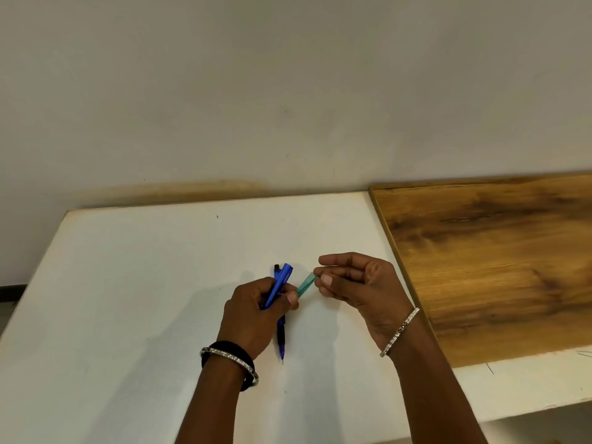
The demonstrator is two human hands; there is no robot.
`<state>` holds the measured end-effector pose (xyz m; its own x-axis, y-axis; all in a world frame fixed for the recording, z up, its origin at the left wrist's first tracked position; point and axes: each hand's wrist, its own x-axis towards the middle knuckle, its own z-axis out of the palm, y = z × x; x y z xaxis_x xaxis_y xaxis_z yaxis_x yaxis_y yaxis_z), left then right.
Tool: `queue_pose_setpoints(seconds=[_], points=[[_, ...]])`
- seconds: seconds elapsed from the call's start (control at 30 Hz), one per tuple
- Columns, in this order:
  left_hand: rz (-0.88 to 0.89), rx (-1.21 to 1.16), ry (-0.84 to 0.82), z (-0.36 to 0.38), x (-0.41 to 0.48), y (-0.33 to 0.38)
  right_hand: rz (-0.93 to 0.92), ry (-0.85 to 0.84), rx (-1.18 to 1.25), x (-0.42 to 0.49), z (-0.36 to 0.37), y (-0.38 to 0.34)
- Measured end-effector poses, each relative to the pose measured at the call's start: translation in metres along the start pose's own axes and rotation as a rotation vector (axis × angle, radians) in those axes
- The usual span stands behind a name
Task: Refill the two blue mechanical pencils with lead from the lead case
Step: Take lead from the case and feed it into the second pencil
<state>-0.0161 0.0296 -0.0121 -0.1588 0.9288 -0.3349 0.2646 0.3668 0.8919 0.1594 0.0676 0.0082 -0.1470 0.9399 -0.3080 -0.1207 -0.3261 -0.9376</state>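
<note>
Seen from above, a person's two bare hands work over a white bench [128,283], with a bare wall behind it.

The left hand [256,310] is curled closed around one blue mechanical pencil [279,285], which slants up and away from the palm. The second blue pencil [281,339] lies flat on the bench just beneath that hand, its fine tip pointing toward the person and its black end showing just beyond the held pencil.

Immediately right of the held pencil is the lead case [305,285], a small, translucent, greenish tube. The right hand [358,285] pinches its far end between thumb and fingertips, with the remaining fingers loosely curved. The case's near end touches the left thumb, so both hands steady it. Whether the case is open cannot be told.

A wood-grain panel [496,261] lies on the bench well right of the case. Each wrist wears a sparkly bangle, and the left also has a dark band.

Handling, as a judgement: both pencils and the case look light, rigid and smooth, so a pinch near the ends should control them. The leads inside are probably hair-thin and brittle, likely to snap if bent or to roll away if spilled.

No brand, label or writing is readable on any item.
</note>
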Motion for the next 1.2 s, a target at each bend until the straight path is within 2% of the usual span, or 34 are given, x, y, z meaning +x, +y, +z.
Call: queue_pose_setpoints(seconds=[0.33,0.7,0.9,1.2], points=[[0.048,-0.02,0.018,0.001,-0.002,0.004,0.051,0.039,0.096,-0.001,-0.001,-0.001],[0.231,0.051,0.213,0.002,-0.004,0.012,0.179,0.013,0.127,-0.001,0.004,0.006],[0.239,0.027,0.302,0.001,-0.004,0.015,0.229,-0.027,0.197,-0.003,0.005,0.005],[0.265,0.053,0.334,0.001,-0.003,0.016,0.252,0.006,0.218,-0.005,0.007,0.004]])
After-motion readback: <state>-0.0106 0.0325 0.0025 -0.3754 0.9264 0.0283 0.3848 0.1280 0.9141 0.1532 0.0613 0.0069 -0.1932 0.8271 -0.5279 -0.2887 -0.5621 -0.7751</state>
